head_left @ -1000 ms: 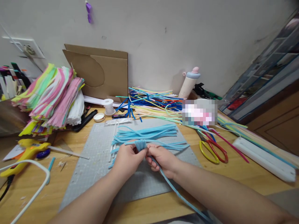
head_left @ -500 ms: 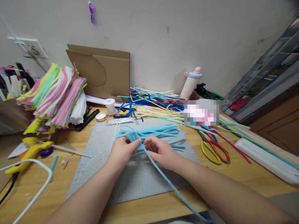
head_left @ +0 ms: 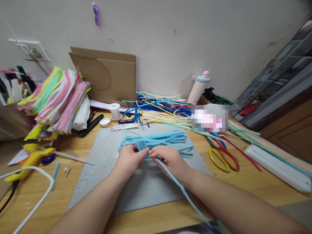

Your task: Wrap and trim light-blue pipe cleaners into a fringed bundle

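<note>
The left grip [head_left: 129, 159] is closed, thumb and fingers clamped around a flattened coil [head_left: 140, 145] of light-blue pipe cleaner. The right grip [head_left: 170, 161] is also nearly closed, pinching a light-blue strand [head_left: 170, 175] close to the coil, with the thumbs and fingertips of both hands almost meeting. The strand slants down past the right wrist, with a small kink partway, and runs to the bottom of the view beyond the front edge of the wooden surface [head_left: 148, 219].

The coil is held above the grey cutting mat [head_left: 143, 191], in front of a loose bundle of light-blue pipe cleaners [head_left: 158, 136] laid crosswise on it. Toward the person, the mat's lower part lies bare between the forearms, and a strip of wood separates its near edge from the surface's edge. Past the mat's right edge, scissors [head_left: 223, 150] with yellow and red handles lie near a magenta pipe cleaner [head_left: 243, 154]; a white bar [head_left: 278, 169] is farther right. To the left, bare wood separates the mat from the yellow glue gun [head_left: 37, 159], though a translucent stick [head_left: 73, 157] from its front end reaches the mat. At the back, mixed pipe cleaners [head_left: 161, 104] and a cardboard piece [head_left: 119, 76] crowd the space before the wall.
</note>
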`<action>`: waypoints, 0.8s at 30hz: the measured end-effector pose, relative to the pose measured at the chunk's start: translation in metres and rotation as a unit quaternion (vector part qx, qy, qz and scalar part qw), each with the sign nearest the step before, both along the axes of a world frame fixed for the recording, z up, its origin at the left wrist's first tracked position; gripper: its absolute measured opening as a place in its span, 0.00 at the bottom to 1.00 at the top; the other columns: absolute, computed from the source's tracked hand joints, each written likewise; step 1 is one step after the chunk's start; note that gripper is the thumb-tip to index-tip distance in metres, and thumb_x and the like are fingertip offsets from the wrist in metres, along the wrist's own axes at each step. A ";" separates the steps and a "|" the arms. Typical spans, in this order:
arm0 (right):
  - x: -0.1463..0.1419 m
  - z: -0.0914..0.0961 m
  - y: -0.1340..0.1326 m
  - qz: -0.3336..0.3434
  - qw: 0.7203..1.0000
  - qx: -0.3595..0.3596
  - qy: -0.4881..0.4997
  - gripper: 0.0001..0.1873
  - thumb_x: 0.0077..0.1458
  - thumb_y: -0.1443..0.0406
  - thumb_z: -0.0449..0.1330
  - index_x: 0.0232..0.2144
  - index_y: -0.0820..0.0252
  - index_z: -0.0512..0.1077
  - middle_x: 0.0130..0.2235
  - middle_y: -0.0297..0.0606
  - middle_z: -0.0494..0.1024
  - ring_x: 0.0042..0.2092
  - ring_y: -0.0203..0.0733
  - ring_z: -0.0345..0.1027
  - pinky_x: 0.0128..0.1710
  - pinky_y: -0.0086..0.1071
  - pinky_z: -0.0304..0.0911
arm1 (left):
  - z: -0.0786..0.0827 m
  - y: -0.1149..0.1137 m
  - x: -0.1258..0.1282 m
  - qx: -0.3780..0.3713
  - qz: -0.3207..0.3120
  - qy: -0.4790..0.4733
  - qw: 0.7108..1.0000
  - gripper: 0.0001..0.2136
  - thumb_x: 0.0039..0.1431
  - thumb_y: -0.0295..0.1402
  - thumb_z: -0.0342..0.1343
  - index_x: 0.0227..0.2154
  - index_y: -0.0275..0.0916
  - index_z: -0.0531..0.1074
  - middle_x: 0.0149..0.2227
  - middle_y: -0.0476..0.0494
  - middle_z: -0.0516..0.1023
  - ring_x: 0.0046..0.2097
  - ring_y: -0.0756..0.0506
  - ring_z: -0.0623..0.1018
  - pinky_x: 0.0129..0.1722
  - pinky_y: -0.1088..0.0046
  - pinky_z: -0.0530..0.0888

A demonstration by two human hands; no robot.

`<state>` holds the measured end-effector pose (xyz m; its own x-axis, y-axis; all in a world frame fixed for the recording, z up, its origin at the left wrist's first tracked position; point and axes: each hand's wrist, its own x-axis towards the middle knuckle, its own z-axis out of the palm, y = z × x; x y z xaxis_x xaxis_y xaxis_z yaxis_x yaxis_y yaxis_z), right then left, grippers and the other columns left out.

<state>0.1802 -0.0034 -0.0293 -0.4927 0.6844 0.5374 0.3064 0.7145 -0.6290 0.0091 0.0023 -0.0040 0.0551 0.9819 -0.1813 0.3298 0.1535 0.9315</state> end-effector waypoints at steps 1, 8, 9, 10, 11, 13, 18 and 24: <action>0.000 0.000 0.000 0.000 1.000 -0.009 -0.004 0.04 0.57 0.67 0.56 0.33 0.58 0.71 0.37 0.39 0.77 0.40 0.38 0.70 0.40 0.31 0.64 | 0.000 0.000 0.000 -0.001 -0.008 0.009 1.000 0.12 0.44 0.39 0.57 0.15 0.37 0.67 0.14 0.52 0.66 0.19 0.51 0.65 0.20 0.76 0.60; 0.000 0.003 -0.004 -0.056 0.994 -0.082 -0.045 0.05 0.56 0.63 0.57 0.35 0.57 0.70 0.32 0.35 0.76 0.33 0.36 0.68 0.32 0.27 0.61 | -0.002 -0.001 -0.001 -0.025 -0.054 0.043 0.997 0.13 0.46 0.40 0.56 0.15 0.37 0.67 0.13 0.52 0.66 0.17 0.53 0.62 0.18 0.76 0.57; 0.002 0.005 -0.003 -0.054 0.994 -0.076 -0.053 0.06 0.56 0.62 0.57 0.35 0.58 0.70 0.32 0.35 0.75 0.32 0.35 0.67 0.30 0.26 0.60 | -0.003 0.000 -0.001 -0.022 -0.049 0.039 0.998 0.13 0.46 0.40 0.56 0.16 0.37 0.67 0.13 0.52 0.66 0.17 0.52 0.62 0.18 0.76 0.57; 0.003 0.009 -0.003 -0.046 0.995 -0.063 -0.060 0.07 0.56 0.61 0.57 0.35 0.58 0.69 0.31 0.35 0.74 0.31 0.35 0.66 0.30 0.26 0.60 | -0.003 0.001 -0.002 -0.016 -0.042 0.035 0.998 0.13 0.46 0.40 0.56 0.16 0.37 0.67 0.13 0.52 0.66 0.17 0.52 0.63 0.18 0.76 0.58; 0.006 0.013 -0.002 -0.033 0.996 -0.043 -0.066 0.07 0.57 0.61 0.57 0.34 0.59 0.69 0.31 0.35 0.74 0.31 0.35 0.66 0.30 0.26 0.60 | -0.003 0.002 -0.003 -0.007 -0.034 0.033 0.999 0.12 0.46 0.40 0.56 0.16 0.37 0.67 0.13 0.52 0.66 0.17 0.52 0.63 0.19 0.76 0.59; 0.011 0.023 -0.001 0.013 0.997 0.005 -0.072 0.06 0.57 0.62 0.57 0.35 0.60 0.69 0.32 0.37 0.74 0.32 0.35 0.66 0.33 0.28 0.61 | -0.003 0.004 -0.006 0.007 -0.011 0.037 0.999 0.13 0.46 0.40 0.57 0.16 0.37 0.66 0.13 0.52 0.66 0.18 0.51 0.65 0.20 0.76 0.60; 0.024 0.046 -0.003 0.126 0.990 0.044 -0.045 0.05 0.56 0.71 0.56 0.35 0.60 0.70 0.33 0.39 0.75 0.36 0.36 0.68 0.37 0.29 0.63 | -0.002 0.007 -0.010 0.008 0.032 0.075 0.997 0.14 0.46 0.41 0.57 0.15 0.37 0.66 0.14 0.51 0.67 0.19 0.51 0.65 0.20 0.75 0.60; 0.023 0.045 0.002 -0.063 0.989 -0.110 0.080 0.04 0.51 0.64 0.62 0.30 0.59 0.71 0.31 0.36 0.75 0.32 0.36 0.68 0.29 0.27 0.62 | -0.005 0.001 -0.006 -0.028 -0.108 0.036 0.993 0.13 0.47 0.41 0.56 0.18 0.37 0.68 0.15 0.52 0.67 0.18 0.52 0.64 0.20 0.76 0.58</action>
<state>0.2030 -0.0010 0.0160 -0.3163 0.8444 0.4323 0.2688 0.5168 -0.8128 0.0029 0.0034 -0.0090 0.2478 0.9368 -0.2469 0.4268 0.1232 0.8959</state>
